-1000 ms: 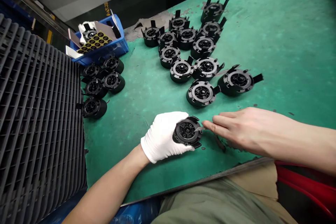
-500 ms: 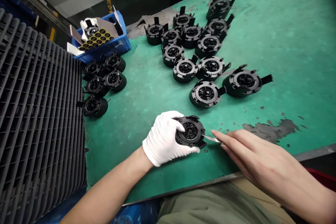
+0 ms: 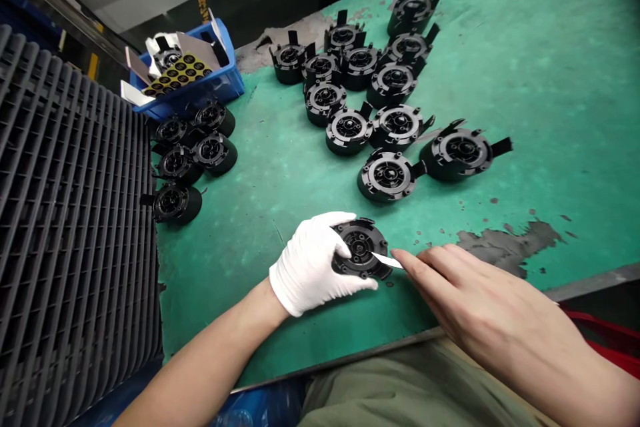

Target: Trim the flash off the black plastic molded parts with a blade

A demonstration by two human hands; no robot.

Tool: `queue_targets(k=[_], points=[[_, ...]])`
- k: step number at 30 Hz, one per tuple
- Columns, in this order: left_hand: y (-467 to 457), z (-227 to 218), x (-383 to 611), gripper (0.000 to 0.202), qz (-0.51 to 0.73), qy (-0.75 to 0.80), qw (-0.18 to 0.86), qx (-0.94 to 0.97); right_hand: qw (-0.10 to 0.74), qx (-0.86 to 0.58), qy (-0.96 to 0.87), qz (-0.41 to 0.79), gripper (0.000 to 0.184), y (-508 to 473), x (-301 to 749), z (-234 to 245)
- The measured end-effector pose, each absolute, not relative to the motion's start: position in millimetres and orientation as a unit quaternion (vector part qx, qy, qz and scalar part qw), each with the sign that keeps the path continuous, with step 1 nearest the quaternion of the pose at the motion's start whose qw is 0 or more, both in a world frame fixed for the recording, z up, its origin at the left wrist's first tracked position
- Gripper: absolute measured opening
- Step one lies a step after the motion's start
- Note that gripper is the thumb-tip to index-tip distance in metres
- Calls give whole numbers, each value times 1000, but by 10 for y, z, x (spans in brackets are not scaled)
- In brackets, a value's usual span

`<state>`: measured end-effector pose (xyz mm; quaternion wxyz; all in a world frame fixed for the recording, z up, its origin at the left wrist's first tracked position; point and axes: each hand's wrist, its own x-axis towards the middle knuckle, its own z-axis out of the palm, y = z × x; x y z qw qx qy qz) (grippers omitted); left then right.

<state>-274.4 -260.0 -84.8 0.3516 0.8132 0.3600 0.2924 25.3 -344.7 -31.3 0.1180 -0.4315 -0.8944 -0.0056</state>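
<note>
My left hand point(image 3: 313, 263), in a white glove, grips a round black plastic housing point(image 3: 367, 240) from its left side, over the near part of the green table. Ribs and screw holes show inside the housing's ring-shaped face. In my bare right hand point(image 3: 475, 300) is a knife with a thin pointed blade point(image 3: 386, 259). The blade's tip lies over the housing's face, near its centre; whether it touches cannot be told. My right fingers hide the handle. Beyond my hands stand several similar black housings point(image 3: 387, 175), many with upright tabs.
At the left, more black housings point(image 3: 177, 203) stand beside a dark ribbed rack point(image 3: 75, 213). Behind them a blue bin point(image 3: 231, 80) holds cardboard, white material and a sheet of round black stickers point(image 3: 180, 75). The green table's surface point(image 3: 550, 113) is worn in patches.
My right hand has moved left, bringing the blade from the housing's right rim in over its face. My left hand keeps its hold on the housing. The view has shifted slightly.
</note>
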Motion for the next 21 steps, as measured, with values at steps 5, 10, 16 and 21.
queue_targets(k=[5, 10, 16, 21], points=[[-2597, -833, -2746, 56, 285, 365, 370, 805, 120, -417, -901, -17, 45, -3360, 233, -289], [-2601, -835, -2745, 56, 285, 364, 374, 804, 113, -412, -904, -34, 41, -3312, 230, -284], [-2614, -835, -2744, 58, 290, 370, 373, 800, 96, -414, -904, -37, 40, -3269, 218, -281], [-2606, -837, -2744, 59, 283, 376, 369, 802, 79, -417, -904, -55, 44, -3302, 204, -299]])
